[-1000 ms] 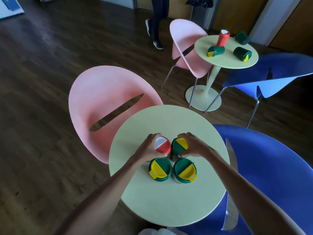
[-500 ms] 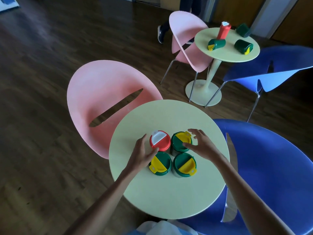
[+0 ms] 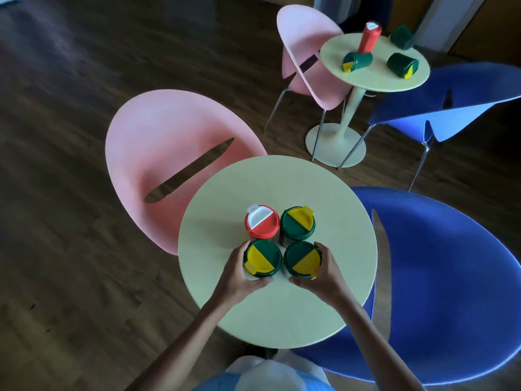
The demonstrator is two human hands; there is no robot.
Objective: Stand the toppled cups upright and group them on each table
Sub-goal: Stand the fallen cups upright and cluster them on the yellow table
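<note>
**Four cups upright on your near table, three still down on the far one**

Your four cups stand upright in a tight square on the near round table (image 3: 225, 193). The near-left green cup (image 3: 262, 258) and the near-right green cup (image 3: 302, 259) sit side by side, almost touching; behind them stand the red cup (image 3: 262, 222) with its white flap and the far green cup (image 3: 297, 222).

Your left hand (image 3: 239, 273) wraps the near-left green cup, fingers on its outer side and thumb curled under its near edge. Your right hand (image 3: 324, 273) clasps the near-right green cup the same way, mirrored.

On the far table (image 3: 377, 80), a tall red cup (image 3: 370, 37) stands upright, while three green cups lie on their sides: one (image 3: 357, 61) just in front of it, one (image 3: 401, 65) to the right, one (image 3: 401, 37) near the back edge.

A pink chair (image 3: 169, 136) sits to your left of the near table and a blue chair (image 3: 451, 277) to your right; another pink chair (image 3: 307, 52) and another blue chair (image 3: 451, 105) flank the far table.
</note>
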